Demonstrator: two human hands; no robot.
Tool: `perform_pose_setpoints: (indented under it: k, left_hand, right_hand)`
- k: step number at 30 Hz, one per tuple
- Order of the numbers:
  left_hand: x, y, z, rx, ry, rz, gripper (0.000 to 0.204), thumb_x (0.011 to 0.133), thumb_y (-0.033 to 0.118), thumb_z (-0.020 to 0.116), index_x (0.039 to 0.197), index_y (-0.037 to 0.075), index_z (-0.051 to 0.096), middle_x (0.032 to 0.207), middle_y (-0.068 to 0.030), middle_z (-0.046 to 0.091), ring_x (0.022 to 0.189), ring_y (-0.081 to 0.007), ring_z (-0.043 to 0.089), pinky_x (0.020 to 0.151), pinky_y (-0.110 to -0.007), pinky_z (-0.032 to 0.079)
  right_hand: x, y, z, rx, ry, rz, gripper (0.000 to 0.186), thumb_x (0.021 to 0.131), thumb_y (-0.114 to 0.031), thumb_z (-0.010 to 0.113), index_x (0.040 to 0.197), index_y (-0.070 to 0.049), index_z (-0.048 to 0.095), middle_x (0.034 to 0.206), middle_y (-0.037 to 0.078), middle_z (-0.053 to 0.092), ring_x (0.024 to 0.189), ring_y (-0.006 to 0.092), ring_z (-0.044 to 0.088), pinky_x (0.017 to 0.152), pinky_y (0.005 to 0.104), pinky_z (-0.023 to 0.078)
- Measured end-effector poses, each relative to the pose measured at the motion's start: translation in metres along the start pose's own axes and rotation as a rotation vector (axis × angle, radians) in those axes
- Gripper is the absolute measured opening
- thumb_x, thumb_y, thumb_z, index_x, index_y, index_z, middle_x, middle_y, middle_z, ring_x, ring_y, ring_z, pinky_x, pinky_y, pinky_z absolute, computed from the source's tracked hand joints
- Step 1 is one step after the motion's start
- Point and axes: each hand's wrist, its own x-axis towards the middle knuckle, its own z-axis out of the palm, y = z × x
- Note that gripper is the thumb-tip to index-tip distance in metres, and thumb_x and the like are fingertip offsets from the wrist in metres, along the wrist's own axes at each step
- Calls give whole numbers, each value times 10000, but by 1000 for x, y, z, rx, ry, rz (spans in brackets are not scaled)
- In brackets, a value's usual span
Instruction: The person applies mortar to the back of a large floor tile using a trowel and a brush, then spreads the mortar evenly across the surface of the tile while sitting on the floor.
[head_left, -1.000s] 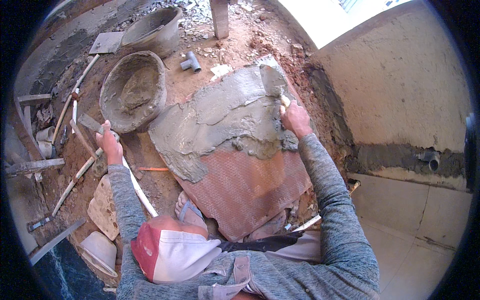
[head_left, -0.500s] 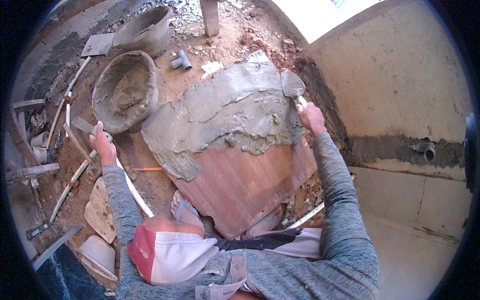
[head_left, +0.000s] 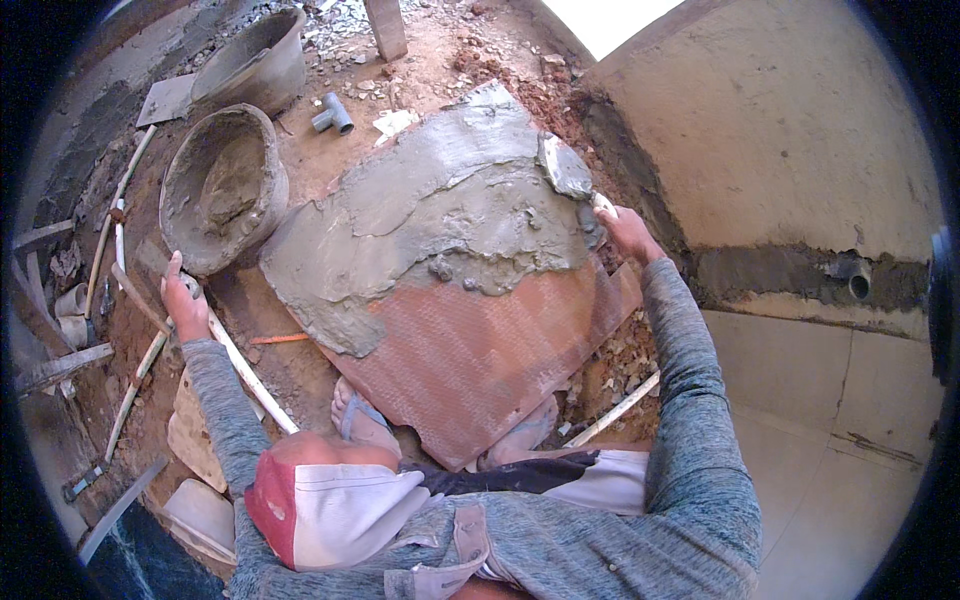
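My right hand [head_left: 630, 236] is closed round the pale handle of a trowel [head_left: 566, 166]. The trowel's blade, smeared with mortar, lies at the right edge of a spread of wet grey mortar [head_left: 440, 200]. This mortar covers the far part of a reddish tile-like slab [head_left: 470, 360] in front of me. My left hand [head_left: 186, 302] is held out to the left with its fingers wrapped round a grey flat-bladed tool [head_left: 150, 257]; its exact kind is unclear. That tool is beside a mortar-caked basin [head_left: 275, 190], apart from the slab.
Behind the basin stands a second tub [head_left: 285, 70]. A grey pipe tee [head_left: 333, 114] lies on the soil. White pipes [head_left: 250, 370] and wood scraps [head_left: 65, 368] are at left. A plastered wall [head_left: 780, 150] with a pipe stub [head_left: 858, 284] rises at right. My feet [head_left: 362, 415] are at the slab's near edge.
My right hand has drawn slightly nearer, and the trowel blade has tilted, its mortar-covered face now catching light. My left hand, still gripping its tool, is slightly lower and farther left as the view shifts.
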Motion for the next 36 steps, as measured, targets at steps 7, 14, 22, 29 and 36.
perform_pose_setpoints:
  k: [7,14,22,29,36]
  left_hand:
    - [-32,23,23,-27,-110,23,148,810,87,747,938,115,677,805,53,630,641,-57,573,587,-231,476]
    - [-45,33,48,-38,-81,81,287,798,97,761,1041,60,614,921,-22,663,806,-138,643,757,-286,517]
    - [-75,55,89,159,-203,163,281,796,149,771,1005,50,611,858,5,638,669,-71,557,577,-234,446]
    - [-68,50,98,274,-288,240,314,812,156,760,1053,2,629,920,-34,670,804,-111,604,752,-279,493]
    - [-73,59,106,246,-352,242,301,828,121,741,1076,-7,628,929,-31,670,814,-110,604,763,-281,497]
  right_hand:
    - [-15,31,-25,-148,171,132,610,908,-568,520,1008,10,683,973,257,686,925,423,655,804,482,488]
    - [-59,-180,-25,-56,231,-430,384,903,-349,641,1101,-23,601,962,245,672,891,434,649,759,480,495]
    - [-55,-392,21,-357,185,-910,299,885,-296,639,1065,-74,551,932,174,666,829,348,670,699,466,508]
    - [0,-428,99,-514,137,-979,181,912,-153,492,1025,-29,562,749,208,659,718,392,678,642,535,512]
    - [-21,-407,110,-189,-37,-927,284,849,-234,603,993,9,629,809,263,662,810,434,657,737,521,510]
